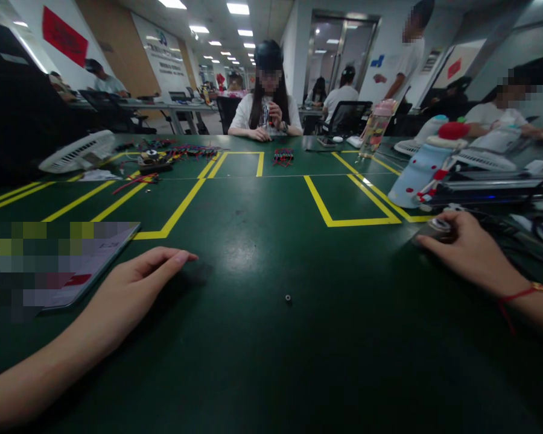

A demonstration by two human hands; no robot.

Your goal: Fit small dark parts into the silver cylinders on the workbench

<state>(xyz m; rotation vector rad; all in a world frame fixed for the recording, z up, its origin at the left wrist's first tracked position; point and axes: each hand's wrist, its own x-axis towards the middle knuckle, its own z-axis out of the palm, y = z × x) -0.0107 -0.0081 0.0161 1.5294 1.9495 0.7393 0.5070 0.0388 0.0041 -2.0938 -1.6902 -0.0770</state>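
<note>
My left hand (138, 286) lies flat on the green table (271, 337), palm down, fingers together and pointing right, holding nothing. My right hand (466, 247) rests at the right, its fingers curled over a small dark object with a round silvery part (438, 226). A tiny black ring-shaped part (288, 298) lies on the table between my two hands, touching neither.
A paper sheet (72, 265) lies by my left hand. Yellow tape (319, 202) marks boxes on the table. A light-blue bottle (419, 172), cables and devices crowd the right. A white fan (79, 152) and wire bundles (194, 150) sit at far left. A person (268, 96) sits opposite.
</note>
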